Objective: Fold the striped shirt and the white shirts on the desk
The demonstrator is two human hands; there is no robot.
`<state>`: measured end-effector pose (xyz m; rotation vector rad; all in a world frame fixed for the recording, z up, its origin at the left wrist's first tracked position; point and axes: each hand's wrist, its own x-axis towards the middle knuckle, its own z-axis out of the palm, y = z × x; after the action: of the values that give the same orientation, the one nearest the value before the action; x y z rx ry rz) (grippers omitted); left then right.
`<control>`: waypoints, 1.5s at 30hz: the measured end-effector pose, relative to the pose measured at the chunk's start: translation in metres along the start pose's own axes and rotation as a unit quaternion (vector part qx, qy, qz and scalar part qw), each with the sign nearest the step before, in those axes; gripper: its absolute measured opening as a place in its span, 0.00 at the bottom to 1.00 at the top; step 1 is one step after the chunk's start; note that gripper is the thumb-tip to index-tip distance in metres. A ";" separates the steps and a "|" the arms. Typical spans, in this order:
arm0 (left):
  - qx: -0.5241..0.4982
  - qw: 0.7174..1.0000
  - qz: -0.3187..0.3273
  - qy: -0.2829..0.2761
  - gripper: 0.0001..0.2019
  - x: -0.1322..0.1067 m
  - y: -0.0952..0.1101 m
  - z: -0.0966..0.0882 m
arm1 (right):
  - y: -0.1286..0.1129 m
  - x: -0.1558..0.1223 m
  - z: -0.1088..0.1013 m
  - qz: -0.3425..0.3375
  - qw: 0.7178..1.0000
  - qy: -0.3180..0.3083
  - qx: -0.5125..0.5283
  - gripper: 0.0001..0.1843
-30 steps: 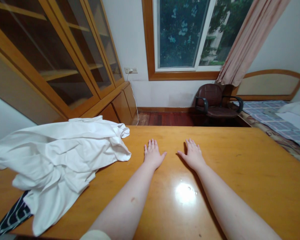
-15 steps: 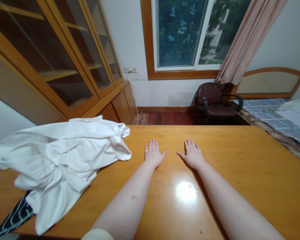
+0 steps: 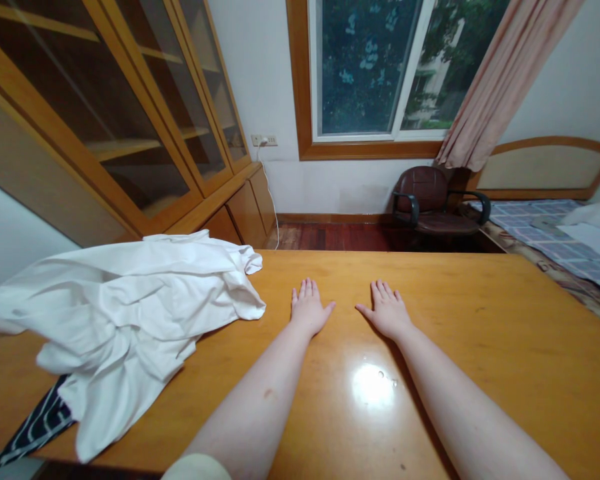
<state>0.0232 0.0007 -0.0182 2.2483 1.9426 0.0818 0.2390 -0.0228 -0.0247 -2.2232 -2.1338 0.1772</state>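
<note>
My left hand (image 3: 307, 309) lies flat and open, palm down, on the glossy wooden table (image 3: 480, 333), fingers stretched out and holding nothing. My right hand (image 3: 386, 310) rests the same way a short gap to its right, open and empty. A crumpled white garment (image 3: 130, 310) is heaped on the table's left part, its nearest edge a little left of my left hand and not touching it. A dark patterned cloth (image 3: 40, 423) pokes out from under the white garment at the table's near left edge.
A wooden cabinet with glass doors (image 3: 105, 113) runs along the left wall. Beyond the table stand a dark armchair (image 3: 433, 203), a window with a pink curtain (image 3: 495, 80), and a bed (image 3: 570, 233) at the right.
Both hands stay flat in the same spots on the table. Only the view has shifted slightly.
</note>
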 end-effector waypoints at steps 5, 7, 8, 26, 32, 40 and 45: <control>0.011 1.000 -0.001 0.001 0.44 0.000 0.000 0.002 | -0.001 -0.001 -0.003 0.003 1.000 -0.011 -0.004 0.48; 0.013 1.000 -0.001 -0.003 0.44 0.000 0.000 0.001 | -0.001 -0.001 -0.003 0.004 1.000 -0.012 -0.004 0.48; 0.014 1.000 -0.001 -0.005 0.44 0.000 0.000 0.001 | -0.001 -0.001 -0.003 0.003 1.000 -0.012 -0.003 0.49; -0.045 0.998 0.004 0.032 0.40 -0.001 -0.001 -0.002 | 0.005 0.001 -0.001 -0.015 0.996 0.052 0.077 0.40; -0.233 0.964 0.017 0.129 0.16 -0.001 -0.011 -0.015 | 0.015 0.008 -0.002 -0.024 0.981 0.105 0.161 0.27; -0.263 0.902 -0.013 0.341 0.12 -0.012 -0.042 -0.063 | 0.015 0.007 -0.005 -0.035 0.980 0.103 0.168 0.25; -0.258 0.843 -0.060 0.469 0.13 -0.038 -0.079 -0.104 | 0.016 0.007 -0.006 -0.033 0.978 0.099 0.182 0.26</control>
<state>-0.0750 -0.0160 0.0739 1.8070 2.0182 1.7366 0.2559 -0.0161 -0.0206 -1.8769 -1.8902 0.3031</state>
